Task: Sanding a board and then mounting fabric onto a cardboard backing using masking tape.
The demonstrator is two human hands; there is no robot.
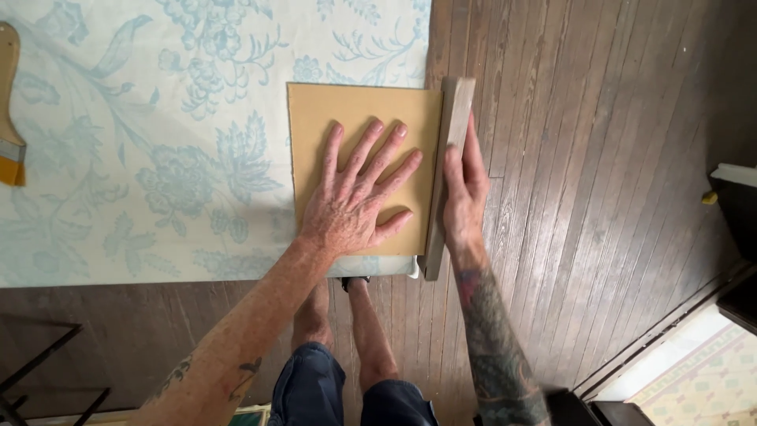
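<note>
A tan rectangular board (331, 106) lies on a table covered with pale cloth printed with blue flowers (158, 158). My left hand (355, 197) presses flat on the board with its fingers spread. My right hand (464, 189) grips a grey wooden block (449, 126) that stands on edge against the board's right side, at the table's right edge. The thumb is on the block's left face and the fingers wrap the right face.
A paintbrush with a wooden handle (9, 110) rests at the far left of the cloth. Dark wooden floorboards (599, 158) run below and to the right. My legs in dark shorts (339, 386) are beneath the table. Dark furniture (737, 205) stands at the right edge.
</note>
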